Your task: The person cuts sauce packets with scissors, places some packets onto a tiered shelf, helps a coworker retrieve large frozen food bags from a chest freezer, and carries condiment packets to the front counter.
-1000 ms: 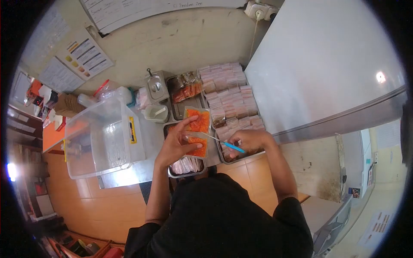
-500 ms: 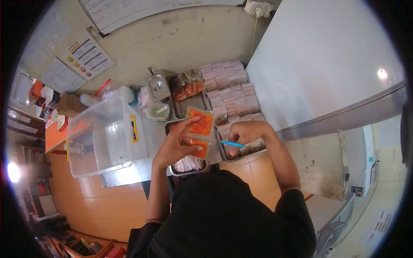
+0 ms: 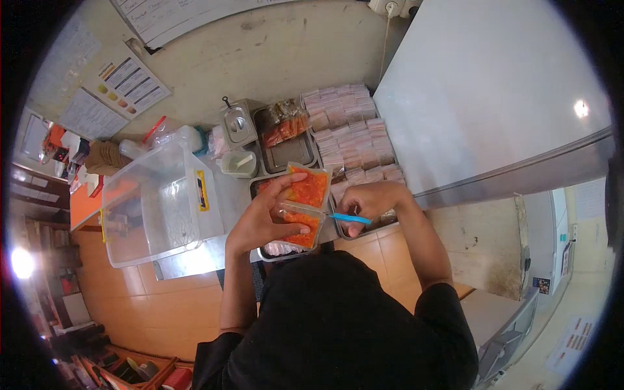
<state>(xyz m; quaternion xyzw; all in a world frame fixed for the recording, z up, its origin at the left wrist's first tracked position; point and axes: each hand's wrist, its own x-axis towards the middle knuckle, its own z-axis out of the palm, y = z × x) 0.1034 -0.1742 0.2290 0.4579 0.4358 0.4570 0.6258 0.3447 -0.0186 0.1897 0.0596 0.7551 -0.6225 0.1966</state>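
My left hand (image 3: 260, 221) is closed on a pair of clear plastic sachets (image 3: 309, 190) filled with orange-red food, one above the other. A pale seam runs between the two sachets, and the thumb presses on the lower one. My right hand (image 3: 370, 203) grips blue-handled scissors (image 3: 351, 219), their thin blades pointing left at the seam. The blade tips are hard to make out against the plastic. Below the sachets is a metal tray (image 3: 286, 255) with pale packets, partly covered by my left hand. Another metal tray (image 3: 383, 227) lies under my right hand.
Rows of small packets (image 3: 354, 143) fill the back right, beside a large white panel (image 3: 494, 97). Behind the sachets, a metal tray (image 3: 289, 155) holds red and brown packets. A lidded steel container (image 3: 238, 125), a white tub (image 3: 239, 164) and a clear plastic bin (image 3: 153, 201) stand left.
The sachets have shifted slightly right and tilted, and the scissors' blades now show less beyond the seam's right edge. Both hands keep their holds.
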